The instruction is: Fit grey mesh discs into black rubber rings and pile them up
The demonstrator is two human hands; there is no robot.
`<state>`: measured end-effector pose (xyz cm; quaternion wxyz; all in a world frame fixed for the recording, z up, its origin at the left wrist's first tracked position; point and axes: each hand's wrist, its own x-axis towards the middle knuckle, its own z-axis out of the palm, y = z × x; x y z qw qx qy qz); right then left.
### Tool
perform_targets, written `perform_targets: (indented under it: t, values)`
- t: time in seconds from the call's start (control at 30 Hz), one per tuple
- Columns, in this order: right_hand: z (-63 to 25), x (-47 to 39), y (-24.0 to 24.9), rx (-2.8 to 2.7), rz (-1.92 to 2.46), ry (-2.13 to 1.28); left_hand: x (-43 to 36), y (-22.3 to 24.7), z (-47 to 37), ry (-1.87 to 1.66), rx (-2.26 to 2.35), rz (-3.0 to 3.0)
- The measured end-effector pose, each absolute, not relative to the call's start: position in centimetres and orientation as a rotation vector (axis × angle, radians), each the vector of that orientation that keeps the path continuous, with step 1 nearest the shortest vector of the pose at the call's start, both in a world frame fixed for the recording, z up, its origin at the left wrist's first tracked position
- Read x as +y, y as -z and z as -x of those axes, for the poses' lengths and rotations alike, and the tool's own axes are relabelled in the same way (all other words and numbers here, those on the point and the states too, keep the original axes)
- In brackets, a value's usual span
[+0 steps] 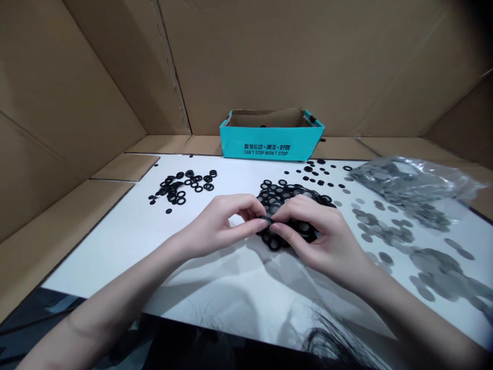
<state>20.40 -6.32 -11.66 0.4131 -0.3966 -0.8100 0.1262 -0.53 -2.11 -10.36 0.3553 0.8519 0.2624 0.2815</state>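
Note:
Between the fingertips of both hands is a small black ring [266, 219], seen nearly edge-on. My left hand [231, 218] pinches its left side, with thumb and forefinger closed. From the right, my right hand [314, 226] pinches the same ring. Just behind and beneath the fingers lies a heap of black rings with grey discs in them [281, 192]; part of it is hidden by my right hand. Whether the held ring has a disc in it, I cannot tell.
Loose black rings [181, 195] lie at the left. A turquoise cardboard box [271, 144] stands at the back. Small black discs [323, 182] are scattered before it. At the right are a clear plastic bag of grey discs [389, 177] and loose grey discs [435, 262]. Cardboard walls surround the white table.

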Motion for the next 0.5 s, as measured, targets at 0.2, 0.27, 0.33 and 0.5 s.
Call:
perform_targets:
  t: [0.2, 0.27, 0.33, 0.5]
  values:
    - [-20.1, -6.6, 11.3, -1.977, 0.967, -0.447, -2.3, 9.9, 0.3, -0.708, 0.683, -2.206]
    - [-20.0, -6.7, 11.2, -1.942, 0.951, -0.463, -2.3, 9.4, 0.3, -0.677, 0.665, -2.216]
    - [-19.9, -6.7, 11.4, -1.924, 0.941, -0.453, -2.3, 8.9, 0.4, -0.618, 0.647, -2.251]
    - [-20.0, -6.4, 12.1, -2.012, 0.962, -0.341, -2.2, 8.3, 0.4, -0.493, 0.760, -2.313]
